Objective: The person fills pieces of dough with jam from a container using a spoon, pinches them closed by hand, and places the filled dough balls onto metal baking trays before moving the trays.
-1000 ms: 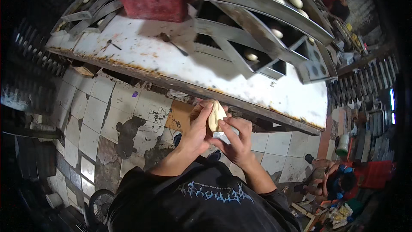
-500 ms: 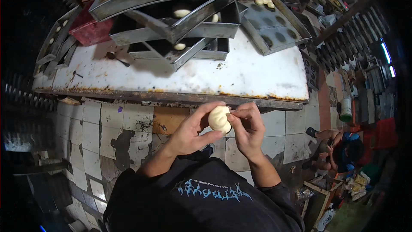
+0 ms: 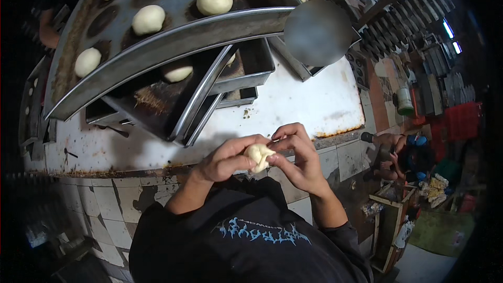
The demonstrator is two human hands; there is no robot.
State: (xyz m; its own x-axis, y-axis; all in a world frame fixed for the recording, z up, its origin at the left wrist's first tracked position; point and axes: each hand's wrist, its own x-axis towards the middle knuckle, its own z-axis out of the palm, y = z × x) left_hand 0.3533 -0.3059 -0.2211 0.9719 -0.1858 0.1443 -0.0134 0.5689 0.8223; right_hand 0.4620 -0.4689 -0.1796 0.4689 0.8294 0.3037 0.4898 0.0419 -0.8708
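Note:
Between my hands, just in front of the table's near edge, is a pale dough ball [image 3: 258, 156] with folds and creases on its surface. My left hand [image 3: 226, 158] cups it from the left, thumb on its lower side. The fingers of my right hand [image 3: 297, 158] pinch a raised flap of dough at its right side. Ahead, the top baking tray [image 3: 173, 42] carries several smooth dough balls, among them a large dough ball [image 3: 215, 1] and another dough ball [image 3: 148, 20] near its front wall.
More metal trays are stacked crosswise beneath, including a tilted tray [image 3: 201, 97] holding dough. They stand on a white-topped table [image 3: 293, 110] with a rusty edge. A dark-handled tool [image 3: 118, 132] lies partly under them. At right, a person [image 3: 411, 157] sits low near a wooden frame [image 3: 385, 220].
My view has come closer to the table, and the trays appear larger. Both hands still hold the dough ball, whose right side is now drawn into a raised flap.

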